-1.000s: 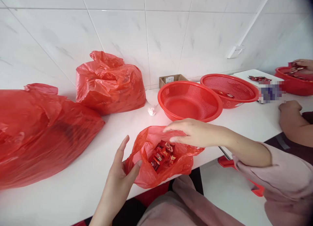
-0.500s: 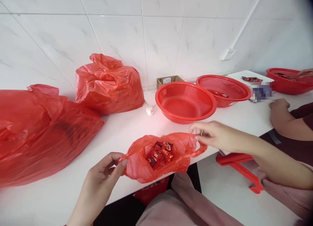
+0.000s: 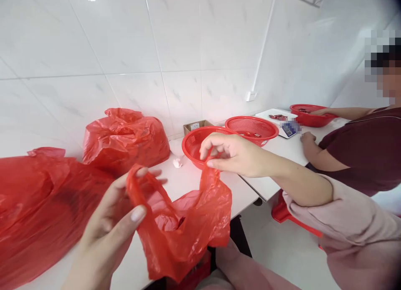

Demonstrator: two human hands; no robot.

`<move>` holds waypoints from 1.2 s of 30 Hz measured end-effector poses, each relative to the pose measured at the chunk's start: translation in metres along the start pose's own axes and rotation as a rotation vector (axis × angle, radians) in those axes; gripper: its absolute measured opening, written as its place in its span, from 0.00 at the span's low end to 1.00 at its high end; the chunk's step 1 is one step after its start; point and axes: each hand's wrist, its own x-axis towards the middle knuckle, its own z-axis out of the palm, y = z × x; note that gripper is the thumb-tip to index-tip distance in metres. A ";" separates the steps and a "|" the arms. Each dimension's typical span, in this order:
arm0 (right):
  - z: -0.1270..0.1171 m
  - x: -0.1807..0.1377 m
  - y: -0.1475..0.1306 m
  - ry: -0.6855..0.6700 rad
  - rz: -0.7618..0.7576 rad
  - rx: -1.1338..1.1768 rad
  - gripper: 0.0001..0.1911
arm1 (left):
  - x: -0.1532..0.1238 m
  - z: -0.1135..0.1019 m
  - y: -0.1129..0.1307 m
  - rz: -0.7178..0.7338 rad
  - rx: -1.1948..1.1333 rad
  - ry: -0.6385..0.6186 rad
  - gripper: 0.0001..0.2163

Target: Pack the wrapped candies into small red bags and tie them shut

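Observation:
A thin red plastic carrier bag (image 3: 188, 235) hangs between my hands, over the front edge of the table. My left hand (image 3: 109, 219) has its fingers hooked through one handle loop, with the thumb in front of it. With its fingertips, my right hand (image 3: 234, 156) pinches the other handle and pulls it upward. Only a small dark bit of the small wrapped packets shows deep inside the bag mouth; the bag's folds hide the rest. Just behind my right hand is a red plastic basin (image 3: 192, 146), partly covered by it.
Two big filled red bags (image 3: 125, 135) lie along the wall at left. A crumpled white tissue (image 3: 177, 163), a cardboard box (image 3: 189, 128), a red colander (image 3: 230, 123) and a scale (image 3: 265, 114) line the table. A co-worker (image 3: 360, 152) reaches into a far red basin (image 3: 316, 120).
Both hands have lifted the bag's handles, so it hangs upright and its packets are mostly hidden. The view has tilted up and turned right, showing more of the co-worker.

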 end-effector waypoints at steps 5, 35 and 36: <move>0.028 0.006 -0.029 -0.154 -0.119 -0.025 0.05 | 0.013 0.002 -0.012 -0.156 0.225 -0.489 0.26; 0.091 0.026 0.043 0.035 -0.028 0.281 0.14 | 0.041 -0.002 -0.029 -0.170 0.357 -0.476 0.06; 0.099 0.034 0.053 0.021 0.006 0.283 0.16 | 0.043 -0.002 -0.035 -0.158 0.431 -0.442 0.06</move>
